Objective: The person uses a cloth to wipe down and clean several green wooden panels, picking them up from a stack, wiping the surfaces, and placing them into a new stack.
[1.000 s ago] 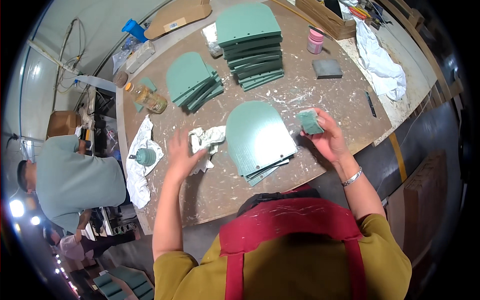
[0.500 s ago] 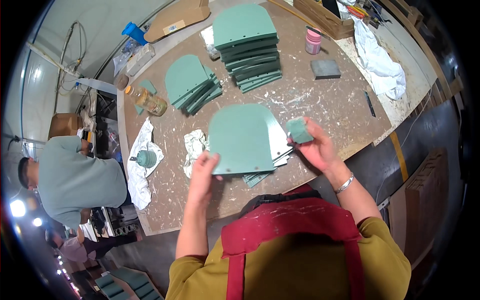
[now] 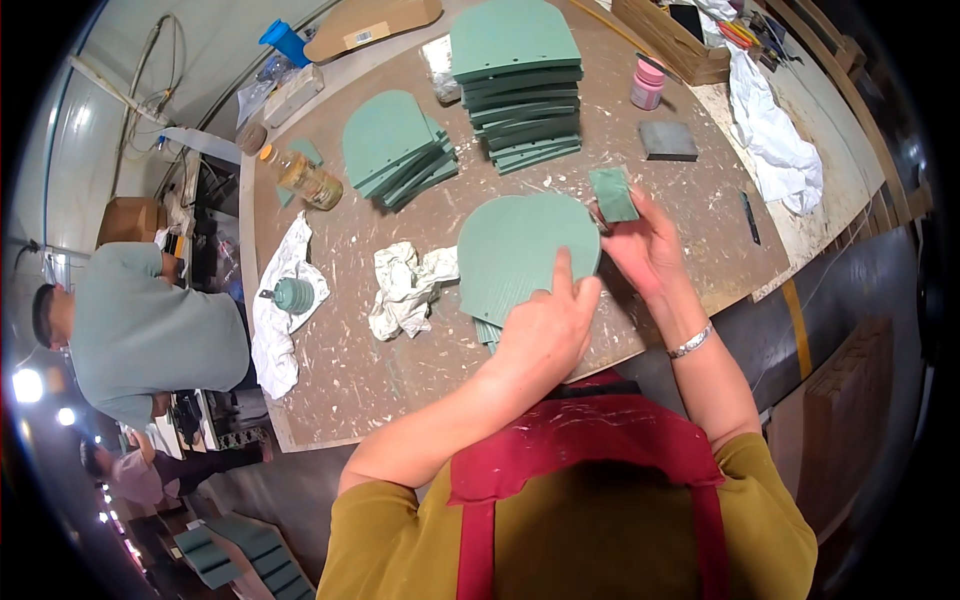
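Observation:
A green rounded panel point(image 3: 520, 250) lies near the front of the table, over the edges of other green pieces point(image 3: 487, 333). My left hand point(image 3: 550, 330) is over its near right part, the index finger stretched onto its surface. Nothing shows in that hand; the other fingers are partly bent. In my right hand point(image 3: 648, 240), beside the panel's right edge, a small square green sanding pad point(image 3: 613, 193) is held up between the fingers. To the panel's left lies a crumpled white cloth point(image 3: 405, 290).
Behind stand a tall stack of green panels point(image 3: 515, 45) and a lower one point(image 3: 385, 135). A jar point(image 3: 310, 180), pink bottle point(image 3: 647, 85), grey block point(image 3: 668, 141) and dark pen-like tool point(image 3: 750, 218) are around. A co-worker point(image 3: 160, 325) stands at left.
The panel, tilted up in my left hand before, now lies flatter and farther right. My left hand has let go of its edge and moved right onto its face. The right hand has risen slightly.

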`<control>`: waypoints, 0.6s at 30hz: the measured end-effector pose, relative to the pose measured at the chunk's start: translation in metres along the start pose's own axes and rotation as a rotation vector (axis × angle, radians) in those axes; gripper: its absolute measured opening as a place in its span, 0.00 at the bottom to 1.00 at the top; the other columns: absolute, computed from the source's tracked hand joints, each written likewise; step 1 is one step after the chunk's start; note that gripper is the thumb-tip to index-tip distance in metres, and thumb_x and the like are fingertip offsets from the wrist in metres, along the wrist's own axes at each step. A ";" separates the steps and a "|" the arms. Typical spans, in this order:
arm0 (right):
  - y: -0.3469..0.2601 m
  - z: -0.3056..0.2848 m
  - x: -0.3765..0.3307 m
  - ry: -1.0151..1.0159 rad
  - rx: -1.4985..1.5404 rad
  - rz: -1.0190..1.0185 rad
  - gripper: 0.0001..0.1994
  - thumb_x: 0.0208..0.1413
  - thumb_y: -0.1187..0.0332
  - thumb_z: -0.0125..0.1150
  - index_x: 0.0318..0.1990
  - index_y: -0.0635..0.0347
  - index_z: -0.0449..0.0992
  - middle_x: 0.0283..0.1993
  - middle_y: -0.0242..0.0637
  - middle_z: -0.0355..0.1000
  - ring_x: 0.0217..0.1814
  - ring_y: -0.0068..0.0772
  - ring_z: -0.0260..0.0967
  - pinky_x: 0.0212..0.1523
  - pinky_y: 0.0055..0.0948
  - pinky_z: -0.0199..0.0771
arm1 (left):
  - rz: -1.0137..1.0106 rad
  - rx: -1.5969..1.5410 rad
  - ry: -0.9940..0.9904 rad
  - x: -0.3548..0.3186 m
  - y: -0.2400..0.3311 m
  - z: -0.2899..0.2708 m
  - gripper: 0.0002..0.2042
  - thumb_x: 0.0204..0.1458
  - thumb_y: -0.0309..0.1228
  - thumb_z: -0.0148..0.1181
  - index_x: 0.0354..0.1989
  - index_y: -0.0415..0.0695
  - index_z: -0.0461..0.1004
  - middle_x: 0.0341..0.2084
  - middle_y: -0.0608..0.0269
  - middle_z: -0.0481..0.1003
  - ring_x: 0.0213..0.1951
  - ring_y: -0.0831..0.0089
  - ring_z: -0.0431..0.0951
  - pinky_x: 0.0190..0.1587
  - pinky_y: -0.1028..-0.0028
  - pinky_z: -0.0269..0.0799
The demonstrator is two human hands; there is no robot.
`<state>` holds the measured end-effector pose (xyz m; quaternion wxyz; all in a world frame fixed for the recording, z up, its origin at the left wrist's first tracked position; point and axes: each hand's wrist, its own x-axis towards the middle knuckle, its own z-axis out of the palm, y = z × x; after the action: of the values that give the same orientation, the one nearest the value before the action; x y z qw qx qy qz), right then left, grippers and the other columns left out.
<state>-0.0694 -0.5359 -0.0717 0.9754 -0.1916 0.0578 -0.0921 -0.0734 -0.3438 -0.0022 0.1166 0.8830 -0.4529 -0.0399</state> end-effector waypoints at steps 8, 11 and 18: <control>0.013 -0.027 0.014 0.130 -0.084 -0.054 0.12 0.62 0.69 0.62 0.50 0.60 0.74 0.52 0.39 0.75 0.56 0.36 0.70 0.62 0.41 0.69 | 0.097 0.016 -0.081 -0.005 -0.016 0.037 0.20 0.52 0.39 0.63 0.49 0.42 0.70 0.63 0.42 0.65 0.39 0.61 0.80 0.35 0.63 0.80; 0.011 -0.022 0.019 0.118 -0.041 -0.016 0.12 0.62 0.70 0.62 0.50 0.61 0.74 0.52 0.39 0.75 0.56 0.36 0.70 0.62 0.40 0.69 | 0.232 -0.033 0.061 -0.021 -0.031 0.046 0.22 0.53 0.41 0.63 0.54 0.45 0.70 0.65 0.51 0.64 0.55 0.58 0.73 0.55 0.57 0.73; -0.005 -0.011 0.030 0.139 -0.661 -0.078 0.14 0.64 0.67 0.59 0.55 0.63 0.73 0.52 0.34 0.74 0.54 0.24 0.70 0.59 0.28 0.68 | 0.220 0.020 0.105 -0.036 -0.057 0.069 0.34 0.52 0.43 0.64 0.68 0.49 0.63 0.71 0.62 0.58 0.69 0.59 0.60 0.67 0.53 0.56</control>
<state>-0.0420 -0.5503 -0.0820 0.8502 -0.4926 0.1433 -0.1184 -0.0616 -0.2940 -0.0839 0.1351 0.8300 -0.5407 0.0238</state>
